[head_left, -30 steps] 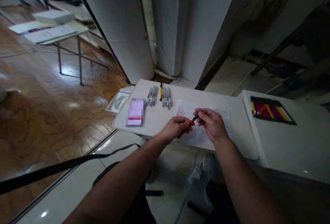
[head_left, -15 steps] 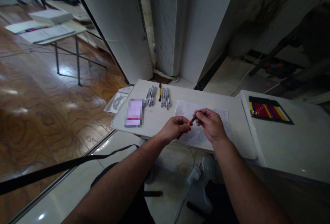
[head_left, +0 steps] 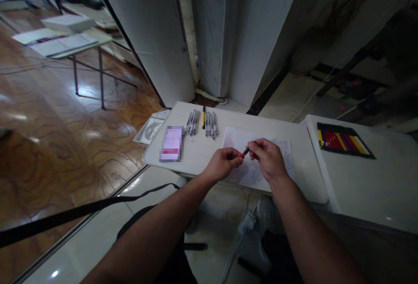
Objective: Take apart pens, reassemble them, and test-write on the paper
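Note:
Both hands meet over a white sheet of paper [head_left: 281,147] with red scribbles on a small white table [head_left: 196,149]. My left hand [head_left: 224,164] is closed round the lower barrel of a red and black pen [head_left: 244,152]. My right hand [head_left: 267,157] pinches the pen's upper, black end. The pen slants up to the right between the two hands, just above the paper. Most of its barrel is hidden in my left fist.
Several grey pens and a yellow one [head_left: 203,120] lie in a row at the table's far edge, beside a small pink pack [head_left: 171,143]. A flat case of coloured pens [head_left: 342,139] rests on a second white table at right. White pillars stand behind; wooden floor lies left.
My hands have drawn slightly closer together on the pen, so less of its red barrel shows. The view shifted a little; nothing on the table moved.

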`<state>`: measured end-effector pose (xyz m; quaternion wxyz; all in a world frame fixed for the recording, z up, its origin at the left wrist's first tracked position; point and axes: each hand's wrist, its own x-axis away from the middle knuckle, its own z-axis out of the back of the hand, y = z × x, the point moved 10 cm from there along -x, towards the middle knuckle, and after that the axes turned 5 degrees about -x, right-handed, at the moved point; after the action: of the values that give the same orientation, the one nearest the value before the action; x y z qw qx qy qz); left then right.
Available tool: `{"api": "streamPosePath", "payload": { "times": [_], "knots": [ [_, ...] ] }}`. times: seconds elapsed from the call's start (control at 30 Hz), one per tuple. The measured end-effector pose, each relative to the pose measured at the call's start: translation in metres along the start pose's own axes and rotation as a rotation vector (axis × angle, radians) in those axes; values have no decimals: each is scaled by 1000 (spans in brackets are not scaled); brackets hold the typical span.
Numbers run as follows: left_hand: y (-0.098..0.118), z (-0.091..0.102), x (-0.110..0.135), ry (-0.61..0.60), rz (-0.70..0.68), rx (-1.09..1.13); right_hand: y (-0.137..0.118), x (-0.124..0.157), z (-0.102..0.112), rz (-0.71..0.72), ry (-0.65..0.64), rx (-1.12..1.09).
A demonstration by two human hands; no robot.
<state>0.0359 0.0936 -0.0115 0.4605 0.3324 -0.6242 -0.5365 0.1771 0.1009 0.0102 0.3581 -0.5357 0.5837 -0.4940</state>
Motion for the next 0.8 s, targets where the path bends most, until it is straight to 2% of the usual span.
{"api": "streamPosePath", "payload": {
  "times": [0.43,0.8],
  "knots": [
    [-9,-1,-3,10,-26,-24,0,2,3,20,20,16],
    [4,-3,1,-11,-10,-6,-1,2,-5,22,-34,27]
  ]
}}
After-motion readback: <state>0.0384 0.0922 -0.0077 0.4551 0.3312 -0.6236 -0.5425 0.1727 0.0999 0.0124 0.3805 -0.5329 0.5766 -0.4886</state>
